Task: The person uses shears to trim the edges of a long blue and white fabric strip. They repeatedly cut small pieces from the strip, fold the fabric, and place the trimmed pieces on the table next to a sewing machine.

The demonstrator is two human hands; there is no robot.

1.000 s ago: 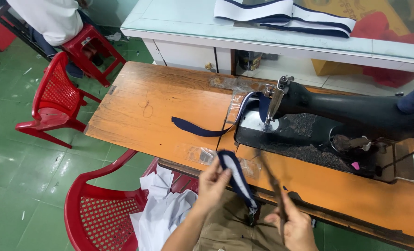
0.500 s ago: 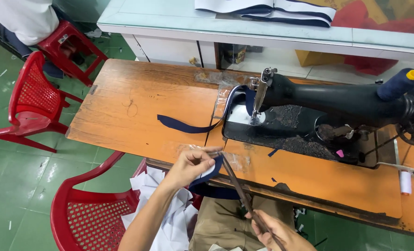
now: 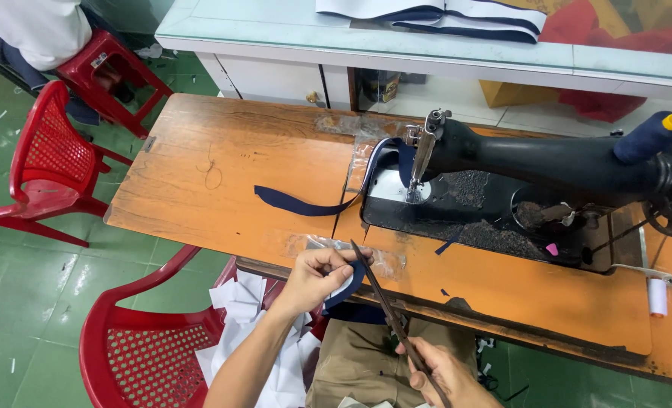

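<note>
Bright, even, diffuse light fills the scene, with colours strong and nothing dim. The orange wooden counter [image 3: 223, 181] is evenly lit and carries only soft, short shadows, such as the one under the navy fabric strip [image 3: 306, 205]. The black sewing machine [image 3: 547, 162] shows mild sheen along its arm, and the pale glass-topped table [image 3: 275, 34] behind gives a faint glare. The green floor [image 3: 19, 302] reflects soft patches. Focus is sharp at centre; the right hand [image 3: 445, 378] at the bottom edge is slightly blurred. Wide-angle bending shows at the edges.
</note>
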